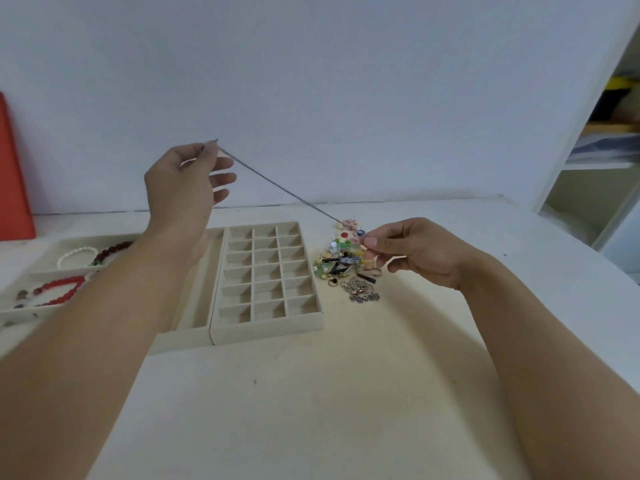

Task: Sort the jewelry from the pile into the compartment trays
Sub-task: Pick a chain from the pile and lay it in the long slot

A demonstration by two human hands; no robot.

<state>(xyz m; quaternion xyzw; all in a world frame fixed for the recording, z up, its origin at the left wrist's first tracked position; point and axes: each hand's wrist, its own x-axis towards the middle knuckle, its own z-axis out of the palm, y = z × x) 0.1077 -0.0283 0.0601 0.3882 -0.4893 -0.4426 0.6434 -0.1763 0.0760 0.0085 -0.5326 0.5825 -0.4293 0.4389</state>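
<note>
- Pale cream table (311, 393), butted against a white wall.
- Beige grid tray (266, 320) of small square compartments, standing left of the right hand's fingertips (370, 242).
- Long-slot tray (194, 327) touching the grid tray's left side, below the left hand's fingers (221, 178).
- Two shallow trays (52, 271) further left, holding a white bracelet and red bead strands.
- Jewelry pile (346, 268) directly below the right fingertips, just right of the grid tray.
- Red panel (14, 174) upright at the far left edge.

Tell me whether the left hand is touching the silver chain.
Touching. The head view shows the left hand pinching the upper end of the silver chain between thumb and forefinger, raised above the grid tray.
</note>
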